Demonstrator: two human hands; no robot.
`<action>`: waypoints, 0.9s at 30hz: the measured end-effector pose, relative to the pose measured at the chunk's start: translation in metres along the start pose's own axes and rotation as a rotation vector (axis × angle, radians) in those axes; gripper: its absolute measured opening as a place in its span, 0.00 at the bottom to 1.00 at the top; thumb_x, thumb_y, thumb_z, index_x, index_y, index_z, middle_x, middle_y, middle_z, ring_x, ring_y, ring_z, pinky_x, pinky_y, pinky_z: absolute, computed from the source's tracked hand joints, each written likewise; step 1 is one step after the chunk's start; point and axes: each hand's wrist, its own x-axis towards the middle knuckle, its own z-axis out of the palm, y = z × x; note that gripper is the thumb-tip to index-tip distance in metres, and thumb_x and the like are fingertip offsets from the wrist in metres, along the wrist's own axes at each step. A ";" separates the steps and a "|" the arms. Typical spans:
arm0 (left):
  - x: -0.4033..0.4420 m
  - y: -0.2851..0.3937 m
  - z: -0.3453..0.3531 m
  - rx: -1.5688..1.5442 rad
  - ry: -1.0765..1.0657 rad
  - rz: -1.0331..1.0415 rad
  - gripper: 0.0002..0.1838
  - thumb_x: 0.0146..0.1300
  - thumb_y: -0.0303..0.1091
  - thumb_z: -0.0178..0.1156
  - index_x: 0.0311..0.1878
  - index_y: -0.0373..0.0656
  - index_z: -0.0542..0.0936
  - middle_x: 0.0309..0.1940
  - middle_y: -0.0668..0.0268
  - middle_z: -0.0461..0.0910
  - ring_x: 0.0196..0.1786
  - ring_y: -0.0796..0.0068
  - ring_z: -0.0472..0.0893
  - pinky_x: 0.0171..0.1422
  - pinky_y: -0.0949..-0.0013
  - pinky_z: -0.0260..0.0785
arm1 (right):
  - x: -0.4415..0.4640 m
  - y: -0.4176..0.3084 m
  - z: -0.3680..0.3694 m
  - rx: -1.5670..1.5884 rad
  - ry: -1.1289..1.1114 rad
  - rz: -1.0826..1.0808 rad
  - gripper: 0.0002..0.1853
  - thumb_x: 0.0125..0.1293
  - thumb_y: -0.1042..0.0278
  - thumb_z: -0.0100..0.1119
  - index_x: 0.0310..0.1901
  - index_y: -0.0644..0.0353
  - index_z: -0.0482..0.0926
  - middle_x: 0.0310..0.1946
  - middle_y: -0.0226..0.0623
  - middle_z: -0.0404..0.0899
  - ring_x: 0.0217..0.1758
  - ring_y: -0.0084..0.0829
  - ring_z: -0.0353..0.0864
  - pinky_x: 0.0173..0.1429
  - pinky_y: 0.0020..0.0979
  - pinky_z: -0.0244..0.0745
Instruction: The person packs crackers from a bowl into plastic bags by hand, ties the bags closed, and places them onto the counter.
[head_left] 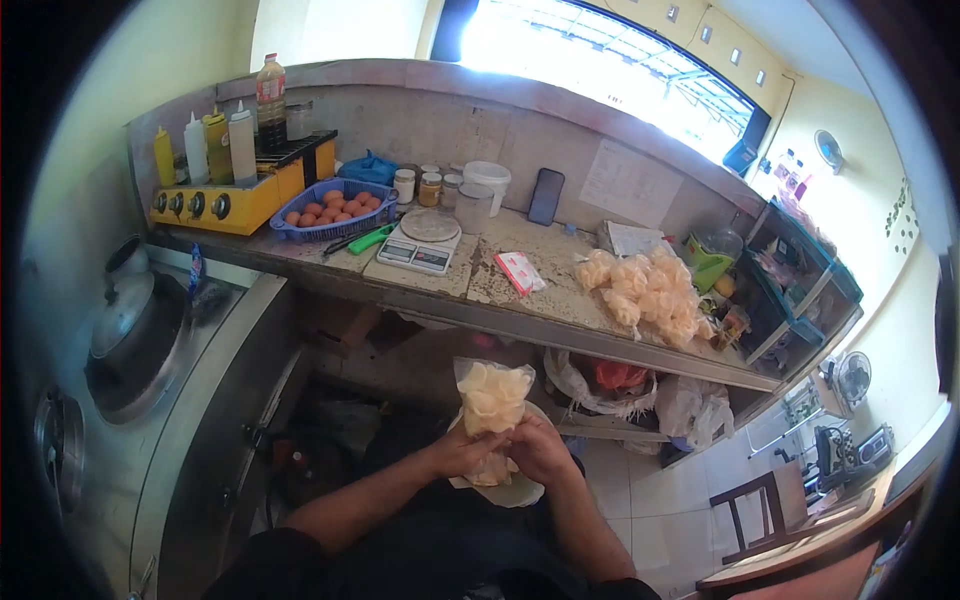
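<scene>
The worn tan counter [562, 303] bears a heap of clear plastic bags with pale orange contents [650, 295]; nearer the person, a round whitish bowl [520, 493] sits beneath an upright clear plastic bag packed with cream-coloured pieces [495, 395]. Left hand [462, 453] and right hand [541, 448] both grip that bag's lower end, seemingly working it, which calls for a steady pinch without crushing the pieces.
</scene>
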 end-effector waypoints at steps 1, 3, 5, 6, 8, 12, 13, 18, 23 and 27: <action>0.000 -0.001 -0.001 0.057 -0.040 0.056 0.23 0.73 0.37 0.49 0.68 0.41 0.64 0.61 0.65 0.69 0.61 0.71 0.71 0.67 0.66 0.62 | -0.003 -0.004 0.008 -0.025 0.023 0.012 0.18 0.65 0.75 0.51 0.57 0.58 0.71 0.52 0.34 0.76 0.56 0.30 0.76 0.62 0.35 0.70; 0.002 0.004 -0.002 0.361 -0.069 0.196 0.24 0.72 0.37 0.50 0.68 0.40 0.63 0.62 0.61 0.68 0.63 0.66 0.70 0.69 0.64 0.60 | -0.008 -0.010 0.021 -0.074 0.066 0.028 0.20 0.64 0.76 0.51 0.59 0.59 0.70 0.54 0.34 0.76 0.57 0.29 0.76 0.61 0.34 0.71; 0.002 0.003 -0.001 0.554 -0.069 0.270 0.25 0.71 0.37 0.50 0.68 0.39 0.62 0.64 0.59 0.67 0.65 0.62 0.68 0.70 0.62 0.58 | -0.010 -0.011 0.030 -0.122 0.104 0.033 0.22 0.64 0.76 0.52 0.60 0.59 0.69 0.54 0.33 0.75 0.56 0.29 0.77 0.60 0.33 0.72; 0.004 -0.003 0.000 0.596 -0.054 0.274 0.26 0.71 0.36 0.50 0.69 0.39 0.62 0.64 0.58 0.66 0.66 0.60 0.67 0.71 0.61 0.56 | -0.009 -0.010 0.027 -0.121 0.114 0.020 0.21 0.64 0.76 0.53 0.60 0.61 0.70 0.54 0.35 0.76 0.56 0.30 0.77 0.61 0.33 0.72; 0.010 -0.012 0.000 0.636 -0.023 0.288 0.24 0.69 0.36 0.52 0.65 0.39 0.65 0.61 0.57 0.69 0.64 0.60 0.69 0.69 0.61 0.58 | -0.006 -0.006 0.015 -0.119 0.132 -0.011 0.20 0.65 0.76 0.54 0.58 0.65 0.70 0.55 0.39 0.76 0.56 0.31 0.78 0.61 0.33 0.72; 0.032 -0.030 0.006 0.413 0.025 0.260 0.19 0.69 0.39 0.53 0.59 0.40 0.71 0.55 0.59 0.74 0.60 0.65 0.72 0.64 0.63 0.63 | -0.005 -0.010 -0.009 -0.306 0.221 -0.084 0.19 0.62 0.77 0.58 0.56 0.64 0.72 0.50 0.34 0.78 0.50 0.27 0.79 0.56 0.30 0.74; 0.038 -0.034 0.009 0.303 0.030 0.234 0.20 0.70 0.40 0.51 0.60 0.40 0.71 0.56 0.60 0.74 0.61 0.67 0.71 0.65 0.64 0.63 | -0.007 -0.013 -0.019 -0.412 0.236 -0.070 0.19 0.62 0.77 0.58 0.55 0.64 0.73 0.48 0.32 0.79 0.48 0.26 0.79 0.54 0.29 0.74; 0.070 -0.048 0.006 -0.044 -0.022 -0.008 0.25 0.75 0.48 0.41 0.67 0.40 0.64 0.62 0.62 0.68 0.62 0.71 0.70 0.66 0.66 0.63 | -0.008 0.005 -0.050 -0.838 0.347 -0.111 0.14 0.60 0.78 0.56 0.48 0.64 0.78 0.39 0.31 0.81 0.40 0.23 0.79 0.45 0.28 0.75; 0.073 -0.043 -0.006 -0.059 -0.072 -0.127 0.30 0.75 0.56 0.33 0.66 0.42 0.65 0.59 0.64 0.70 0.60 0.73 0.71 0.65 0.68 0.65 | -0.020 -0.007 -0.063 -1.071 0.488 -0.343 0.10 0.62 0.78 0.54 0.43 0.66 0.79 0.40 0.35 0.82 0.42 0.22 0.78 0.50 0.27 0.74; 0.065 -0.024 -0.005 -0.177 -0.076 -0.204 0.29 0.76 0.54 0.32 0.70 0.44 0.61 0.63 0.64 0.66 0.64 0.72 0.68 0.69 0.67 0.60 | -0.021 -0.040 -0.023 -0.901 0.497 -0.377 0.16 0.65 0.74 0.56 0.53 0.66 0.76 0.48 0.44 0.81 0.50 0.30 0.81 0.54 0.30 0.74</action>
